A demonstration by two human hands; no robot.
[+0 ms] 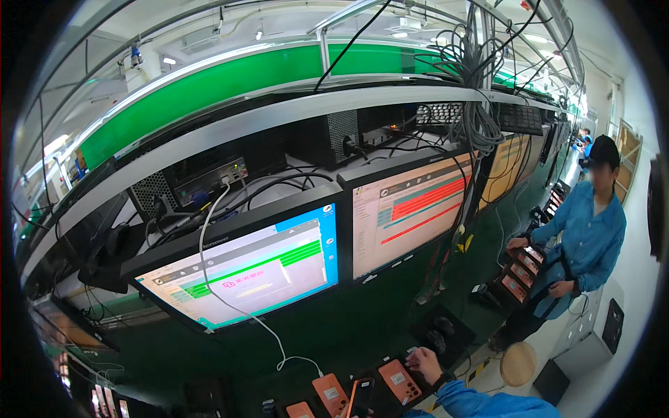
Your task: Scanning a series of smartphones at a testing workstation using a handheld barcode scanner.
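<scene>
Orange phone [399, 382], white-labelled, back up, points lengthwise toward the worktop [348, 322] far edge — right hand [426, 364] beside, whether clamped I cannot tell.

The dark-green bench [373, 306] bears orange phones [399, 382] and 1 black mat [422, 327].

Orange phone [300, 410]: cut off below | blue sleeve [481, 401]: likewise | distant people [585, 139]: too small

Right hand [425, 365], fingers [414, 356] bent; right forearm [474, 400] slants in from lower right.
</scene>
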